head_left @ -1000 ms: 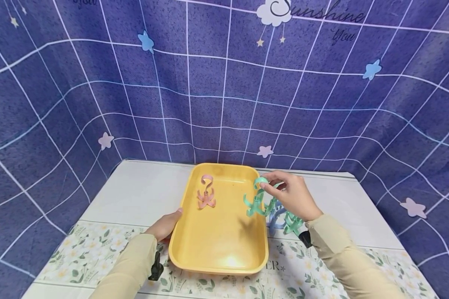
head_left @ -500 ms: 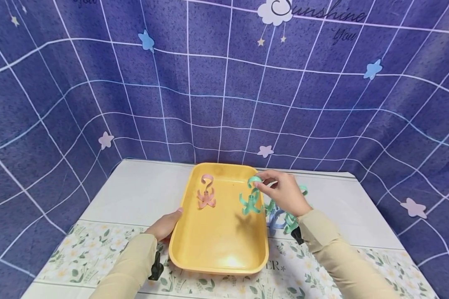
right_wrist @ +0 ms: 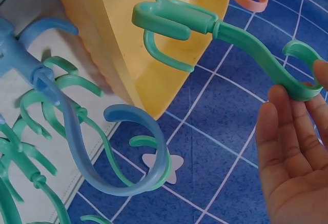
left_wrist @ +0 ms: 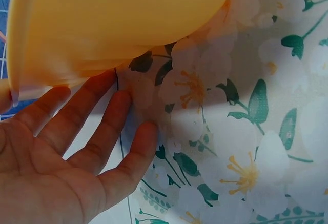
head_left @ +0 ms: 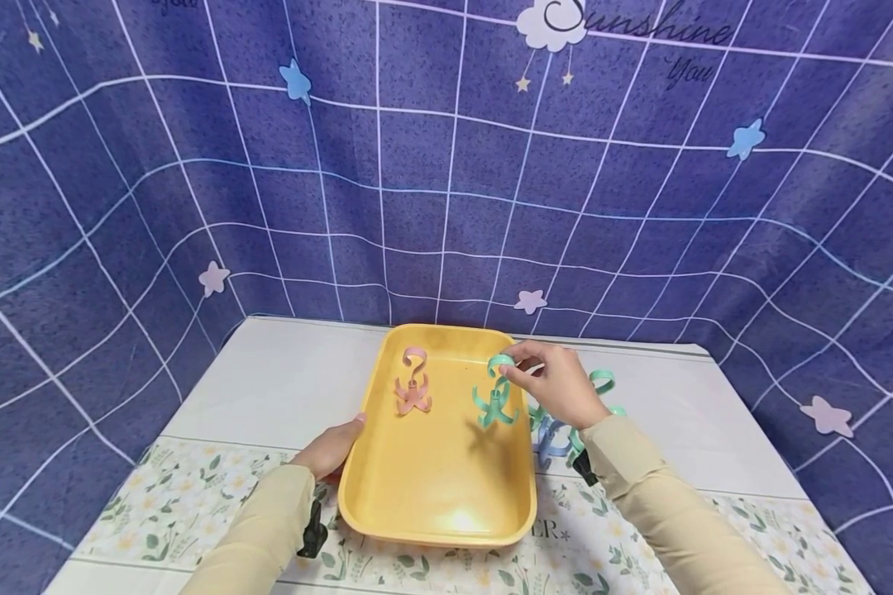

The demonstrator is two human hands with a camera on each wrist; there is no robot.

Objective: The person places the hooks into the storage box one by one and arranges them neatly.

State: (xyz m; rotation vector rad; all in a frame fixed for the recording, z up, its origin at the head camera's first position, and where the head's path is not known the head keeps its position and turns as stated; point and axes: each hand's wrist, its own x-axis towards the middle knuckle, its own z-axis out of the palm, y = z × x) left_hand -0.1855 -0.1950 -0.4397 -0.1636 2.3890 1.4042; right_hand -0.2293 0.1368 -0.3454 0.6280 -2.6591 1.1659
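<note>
My left hand point(head_left: 331, 449) holds the left side of a yellow plastic tray point(head_left: 439, 479), its thumb at the rim. In the left wrist view the slightly bent fingers point(left_wrist: 102, 108) reach under the tray's outer wall. My right hand point(head_left: 554, 384) pinches the curved top of a green multi-prong rotating hook point(right_wrist: 230, 32). That hook hangs upright over the right part of the tray, prongs down, casting a shadow on the tray floor. A pink hook point(head_left: 413, 395) of the same kind is in the tray's far left part.
Right of the tray, partly behind my right arm, lie a blue hook point(right_wrist: 72, 111) and several green hooks point(right_wrist: 25, 162) on the white, flower-printed table cover point(head_left: 283, 364). A blue gridded curtain point(head_left: 446, 207) with stars rises behind the table.
My right hand has carried the green hook leftward from the tray's right edge to over its interior, slowing lately. The left hand and pink hook stay put.
</note>
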